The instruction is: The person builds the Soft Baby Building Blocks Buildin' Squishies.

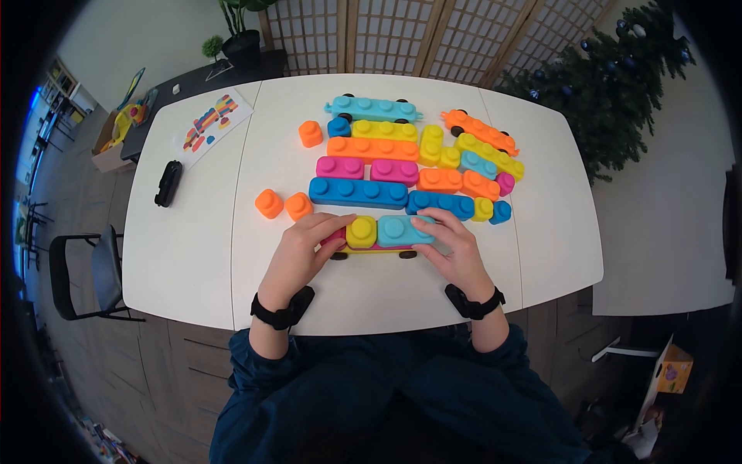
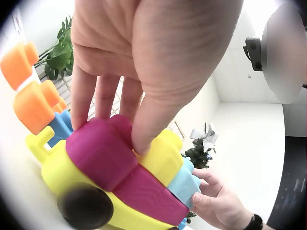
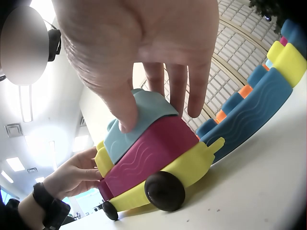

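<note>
A yellow wheeled base (image 3: 187,165) stands near the table's front with a magenta block (image 3: 153,148) on top of it. Above that layer sit a small yellow block (image 1: 361,232) and a light blue block (image 1: 396,230), side by side. At the left end, my left hand (image 1: 304,249) grips a magenta block (image 2: 100,151) between thumb and fingers, the thumb tip also close against the yellow one. My right hand (image 1: 456,246) holds the light blue block at the right end, thumb on the near side and fingers over the far side.
Rows of coloured blocks lie just beyond, nearest a long blue block (image 1: 358,193). Loose orange blocks (image 1: 269,203) are at left. Blue (image 1: 371,107) and orange (image 1: 483,133) wheeled bases stand at the back. A picture sheet (image 1: 220,116) and black case (image 1: 168,184) lie far left.
</note>
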The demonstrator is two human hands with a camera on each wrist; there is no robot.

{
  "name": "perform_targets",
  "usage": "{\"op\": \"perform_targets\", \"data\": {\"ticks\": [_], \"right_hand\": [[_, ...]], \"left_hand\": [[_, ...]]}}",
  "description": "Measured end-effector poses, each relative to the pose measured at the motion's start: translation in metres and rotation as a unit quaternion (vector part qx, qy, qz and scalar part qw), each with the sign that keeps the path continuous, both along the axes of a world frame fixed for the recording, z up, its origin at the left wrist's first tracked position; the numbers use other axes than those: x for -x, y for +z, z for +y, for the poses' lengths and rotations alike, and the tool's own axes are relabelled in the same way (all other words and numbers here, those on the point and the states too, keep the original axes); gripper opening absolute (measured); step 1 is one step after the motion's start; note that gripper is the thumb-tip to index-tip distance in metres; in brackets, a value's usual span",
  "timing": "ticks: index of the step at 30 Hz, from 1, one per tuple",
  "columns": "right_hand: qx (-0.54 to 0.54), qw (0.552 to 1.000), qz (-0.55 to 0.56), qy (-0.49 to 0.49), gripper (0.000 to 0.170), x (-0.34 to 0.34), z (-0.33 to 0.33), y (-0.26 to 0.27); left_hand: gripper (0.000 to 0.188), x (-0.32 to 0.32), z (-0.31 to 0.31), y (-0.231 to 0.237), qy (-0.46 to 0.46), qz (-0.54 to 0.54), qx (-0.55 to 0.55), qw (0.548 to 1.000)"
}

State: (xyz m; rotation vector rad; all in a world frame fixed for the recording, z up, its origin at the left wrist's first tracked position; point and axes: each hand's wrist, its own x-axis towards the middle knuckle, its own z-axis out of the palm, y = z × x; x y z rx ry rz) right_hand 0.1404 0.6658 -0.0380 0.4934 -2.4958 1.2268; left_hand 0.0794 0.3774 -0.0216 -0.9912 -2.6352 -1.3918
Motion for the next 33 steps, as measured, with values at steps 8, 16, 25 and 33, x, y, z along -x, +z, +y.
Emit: {"op": "perform_targets", "data": {"ticks": [8, 16, 25, 33], "right_hand": [[0.008, 1.000, 0.000, -0.004, 0.049, -0.003, -0.002, 0.003], [0.038, 0.999, -0.031, -0.021, 0.048, -0.003, -0.002, 0.008], [0.044, 0.997, -0.063, -0.019, 0.046, -0.005, -0.008, 0.004], [0.044, 0.997, -0.064, -0.010, 0.050, -0.003, -0.009, 0.002]], "left_hand": [[0.043, -0.002, -0.001, -0.001, 0.001, -0.008, -0.002, 1.000], [0.049, 0.027, -0.046, -0.005, 0.166, 0.080, 0.036, 0.982], [0.048, 0.060, -0.078, -0.039, 0.233, -0.029, 0.127, 0.964], [0.047, 0.047, -0.055, 0.009, 0.176, 0.068, 0.023, 0.982]]}}
